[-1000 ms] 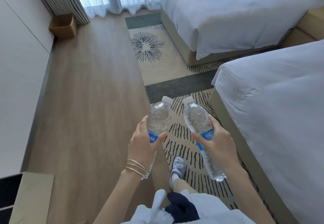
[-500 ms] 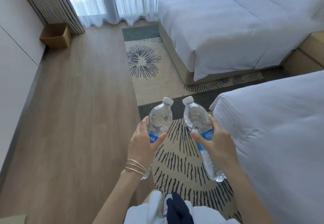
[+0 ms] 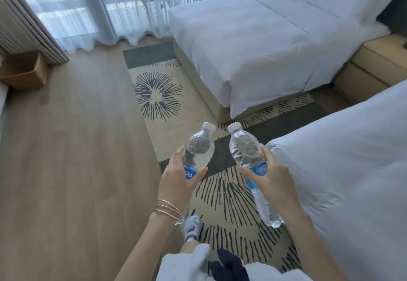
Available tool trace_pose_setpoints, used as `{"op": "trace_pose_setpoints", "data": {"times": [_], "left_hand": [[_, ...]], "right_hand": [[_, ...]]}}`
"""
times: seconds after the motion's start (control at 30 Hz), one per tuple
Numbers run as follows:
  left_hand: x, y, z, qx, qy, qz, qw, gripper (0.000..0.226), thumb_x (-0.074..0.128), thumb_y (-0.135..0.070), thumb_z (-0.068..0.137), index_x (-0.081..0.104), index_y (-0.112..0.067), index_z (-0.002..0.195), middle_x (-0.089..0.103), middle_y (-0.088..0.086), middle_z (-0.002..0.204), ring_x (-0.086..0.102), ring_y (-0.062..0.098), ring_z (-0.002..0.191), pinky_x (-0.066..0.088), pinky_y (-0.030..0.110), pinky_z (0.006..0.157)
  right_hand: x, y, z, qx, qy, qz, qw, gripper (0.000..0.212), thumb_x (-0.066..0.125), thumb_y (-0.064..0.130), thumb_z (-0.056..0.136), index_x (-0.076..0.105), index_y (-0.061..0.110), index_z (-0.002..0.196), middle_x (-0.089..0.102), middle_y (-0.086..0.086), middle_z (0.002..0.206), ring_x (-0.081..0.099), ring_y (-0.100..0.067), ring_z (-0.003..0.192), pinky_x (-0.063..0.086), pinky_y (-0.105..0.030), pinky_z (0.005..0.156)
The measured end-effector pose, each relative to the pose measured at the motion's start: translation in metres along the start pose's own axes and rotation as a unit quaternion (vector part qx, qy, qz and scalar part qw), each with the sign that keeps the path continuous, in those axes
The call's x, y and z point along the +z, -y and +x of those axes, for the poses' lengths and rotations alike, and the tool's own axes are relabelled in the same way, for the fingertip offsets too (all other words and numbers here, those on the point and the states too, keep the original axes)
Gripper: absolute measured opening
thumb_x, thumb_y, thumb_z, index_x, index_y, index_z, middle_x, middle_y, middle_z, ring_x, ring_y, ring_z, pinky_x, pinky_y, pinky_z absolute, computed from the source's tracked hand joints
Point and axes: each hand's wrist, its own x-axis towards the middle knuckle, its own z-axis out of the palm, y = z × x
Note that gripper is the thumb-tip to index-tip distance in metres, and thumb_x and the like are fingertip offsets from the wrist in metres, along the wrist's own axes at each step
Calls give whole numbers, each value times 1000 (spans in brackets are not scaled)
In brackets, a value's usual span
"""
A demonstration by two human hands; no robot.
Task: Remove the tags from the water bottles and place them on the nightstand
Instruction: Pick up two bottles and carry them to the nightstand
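Note:
Two clear water bottles with white caps and blue labels are held out in front of me, caps pointing away. My left hand [image 3: 178, 179] grips the left bottle [image 3: 199, 150] around its label. My right hand [image 3: 272, 179] grips the right bottle [image 3: 244, 146], whose base reaches down past my wrist. No separate tag shows on either bottle. The beige nightstand [image 3: 374, 65] stands at the far right between the two beds.
A white bed [image 3: 253, 45] lies ahead and a second white bed [image 3: 343, 159] is close on my right. A patterned rug [image 3: 167, 95] covers the floor between them. A cardboard box [image 3: 24, 71] sits by the curtains at far left.
The view has swung up and forward, bringing the far bed, its pillow and the nightstand more fully into sight. Both hands keep the same hold on the bottles.

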Motion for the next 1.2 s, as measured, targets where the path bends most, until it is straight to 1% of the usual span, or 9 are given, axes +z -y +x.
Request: {"op": "trace_pose_setpoints", "data": {"times": [0.1, 0.3, 0.47, 0.63, 0.8, 0.87, 1.0, 1.13, 1.2], "left_hand": [[-8, -4, 57, 22, 18, -4, 1000, 75, 71, -38, 77, 39, -9, 138, 54, 8, 129, 56, 24, 113, 46, 34, 94], [-9, -9, 150, 74, 47, -8, 996, 75, 72, -37, 76, 40, -12, 138, 56, 5, 128, 57, 20, 111, 49, 32, 92], [8, -19, 202, 88, 84, -28, 992, 74, 73, -34, 76, 41, -10, 137, 56, 4, 127, 55, 14, 110, 44, 24, 90], [40, -30, 254, 90, 103, -23, 990, 73, 74, -34, 76, 41, -12, 137, 56, 3, 127, 56, 15, 111, 42, 20, 89], [78, -62, 322, 108, 125, -13, 986, 74, 73, -35, 76, 39, -13, 139, 53, 2, 132, 53, 15, 116, 39, 17, 90], [96, -83, 354, 122, 125, -8, 984, 73, 73, -34, 77, 40, -14, 138, 54, 2, 132, 53, 14, 116, 38, 16, 90], [130, -124, 412, 132, 135, -12, 982, 71, 73, -34, 78, 39, -18, 138, 54, -2, 131, 54, 12, 113, 34, 9, 86], [167, -161, 458, 134, 143, -17, 981, 71, 73, -35, 78, 39, -17, 138, 54, 0, 132, 55, 15, 113, 32, 5, 86], [184, -176, 477, 133, 152, -17, 979, 71, 73, -33, 78, 39, -16, 138, 53, 1, 133, 54, 16, 115, 25, -1, 84]], "right_hand": [[6, 19, 43, 18, -27, 4, 999, 85, 68, 55, 72, 35, 20, 142, 59, 2, 124, 58, -15, 107, 53, -35, 85], [15, 38, 103, 62, -64, 44, 995, 90, 59, 63, 63, 37, 22, 140, 60, 3, 119, 59, -11, 100, 55, -27, 76], [14, 33, 151, 94, -69, 35, 993, 87, 66, 58, 68, 36, 22, 141, 59, 1, 122, 59, -14, 103, 55, -33, 80], [13, 15, 207, 107, -83, 42, 990, 82, 70, 50, 72, 37, 21, 141, 60, 3, 124, 59, -14, 107, 52, -29, 84], [-2, -7, 279, 122, -92, 46, 987, 90, 62, 64, 66, 37, 22, 141, 59, 2, 125, 58, -16, 108, 53, -40, 87], [-14, -16, 314, 124, -104, 53, 985, 87, 64, 62, 67, 38, 22, 140, 59, 3, 126, 58, -16, 109, 52, -41, 87], [-44, -34, 380, 121, -125, 50, 983, 79, 69, 53, 69, 42, 23, 136, 59, 8, 124, 58, -14, 109, 53, -34, 85], [-71, -52, 434, 120, -149, 46, 980, 75, 71, 47, 71, 43, 21, 135, 59, 6, 119, 54, -6, 96, 45, -15, 73], [-79, -63, 454, 131, -157, 47, 978, 76, 70, 48, 71, 43, 19, 136, 59, 3, 122, 56, -9, 99, 47, -17, 75]]}}
